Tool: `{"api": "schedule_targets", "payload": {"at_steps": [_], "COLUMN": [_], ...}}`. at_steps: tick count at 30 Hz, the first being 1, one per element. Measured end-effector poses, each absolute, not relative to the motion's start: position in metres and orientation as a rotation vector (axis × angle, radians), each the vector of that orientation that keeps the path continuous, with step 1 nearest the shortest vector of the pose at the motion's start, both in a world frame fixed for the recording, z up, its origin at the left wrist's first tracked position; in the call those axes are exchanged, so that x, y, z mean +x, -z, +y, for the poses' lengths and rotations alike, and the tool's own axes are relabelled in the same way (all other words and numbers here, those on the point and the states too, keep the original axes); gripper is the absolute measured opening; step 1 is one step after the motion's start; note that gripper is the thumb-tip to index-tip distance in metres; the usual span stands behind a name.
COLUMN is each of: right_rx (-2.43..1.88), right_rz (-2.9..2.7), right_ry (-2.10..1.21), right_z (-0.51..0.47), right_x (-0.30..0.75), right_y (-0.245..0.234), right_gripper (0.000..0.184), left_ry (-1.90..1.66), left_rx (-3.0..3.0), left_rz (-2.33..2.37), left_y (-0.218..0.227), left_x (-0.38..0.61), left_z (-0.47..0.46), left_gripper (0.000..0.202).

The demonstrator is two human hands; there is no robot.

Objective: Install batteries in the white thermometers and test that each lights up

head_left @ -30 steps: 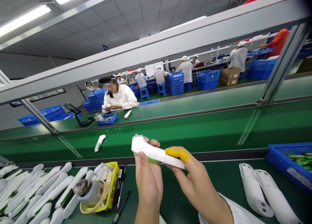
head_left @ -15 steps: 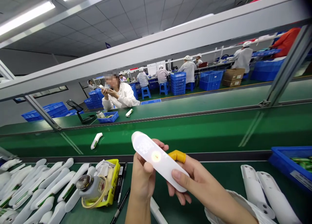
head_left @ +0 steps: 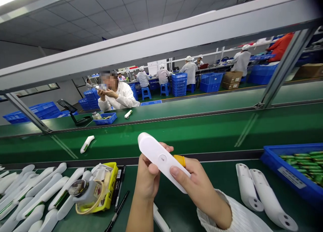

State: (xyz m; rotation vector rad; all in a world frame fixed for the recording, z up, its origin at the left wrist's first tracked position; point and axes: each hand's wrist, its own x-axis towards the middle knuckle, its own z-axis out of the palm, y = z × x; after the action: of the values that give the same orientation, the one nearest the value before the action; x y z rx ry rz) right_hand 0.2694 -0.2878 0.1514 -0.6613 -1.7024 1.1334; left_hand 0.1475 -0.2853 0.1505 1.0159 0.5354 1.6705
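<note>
closest in, the left hand (head_left: 147, 176) closes round the left edge of a white handheld device (head_left: 161, 159), thumb laid on its face beside the round button, while the right hand (head_left: 199, 188) pinches the lower end between thumb and a fingertip capped in a yellow finger cot (head_left: 180, 159). held so, tilted up with its face toward the wearer, the front seems offered for a look. it hangs above the green bench (head_left: 219, 178). white shells (head_left: 37, 195) lie in rows at left and a pair of shells (head_left: 259, 191) lies at right by a blue bin (head_left: 285, 173), likely kept within reach. beyond, a lone white unit (head_left: 87, 143) lies on the belt (head_left: 202, 137), and a person in a white coat (head_left: 118, 97) sits opposite
</note>
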Motion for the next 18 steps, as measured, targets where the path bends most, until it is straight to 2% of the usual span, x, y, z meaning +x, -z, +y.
{"api": "schedule_targets", "payload": {"at_steps": [11,15,18], "right_rx": [-0.68,-0.71,-0.851], "right_rz": [-1.976,-1.912,-1.788], "right_ry": [-1.123,-1.325,-1.471], "right_z": [-0.28,-0.274,-0.26], "right_x": [0.281,0.28,0.277], "right_y": [-0.155,-0.152,-0.141], "right_gripper": [0.029,0.029,0.037], "left_ry": [-1.652,-1.616,-1.553], "left_rx": [1.023,1.081,1.069], "left_rz": [0.657,0.722,0.876], "left_y": [-0.148,-0.143,-0.135], "left_x": [0.136,0.136,0.138], "left_z": [-0.282,-0.275,-0.266], "left_gripper": [0.067,0.067,0.063]}}
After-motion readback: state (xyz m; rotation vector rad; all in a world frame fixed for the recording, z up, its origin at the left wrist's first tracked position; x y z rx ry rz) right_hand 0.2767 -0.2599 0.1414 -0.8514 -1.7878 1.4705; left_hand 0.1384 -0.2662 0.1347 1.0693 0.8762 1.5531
